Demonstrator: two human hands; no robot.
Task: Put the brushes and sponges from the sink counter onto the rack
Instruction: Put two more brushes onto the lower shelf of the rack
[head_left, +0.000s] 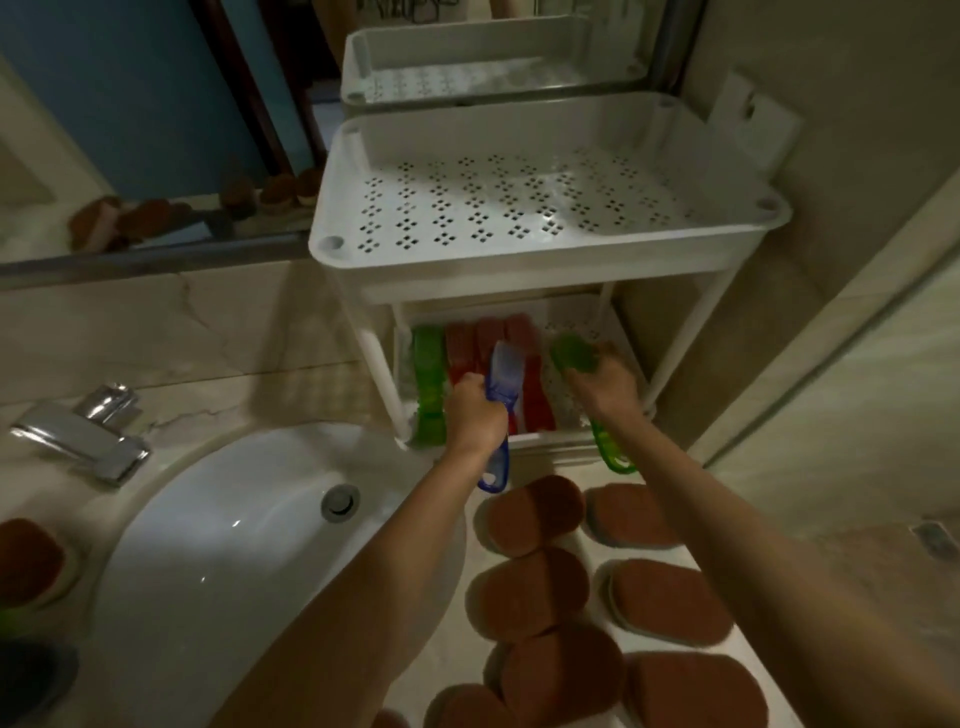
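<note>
Gripping a blue brush (500, 387), the left hand (475, 410) nears the rack's lower shelf (571, 332); the right hand (605, 382) clasps a green brush (571, 353).

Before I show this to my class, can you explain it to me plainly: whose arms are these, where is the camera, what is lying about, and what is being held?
There is no machine here. A person wears a camera on the head, so the one picture looks down along their own two arms. The left hand grips a blue brush. The right hand holds a green brush. Both reach into the lower shelf of a white rack, where a green and several red brushes already lie side by side. The perforated top shelf holds nothing. On the counter beside the white sink, brown sponges still wait. A chrome tap stands at the left.
</note>
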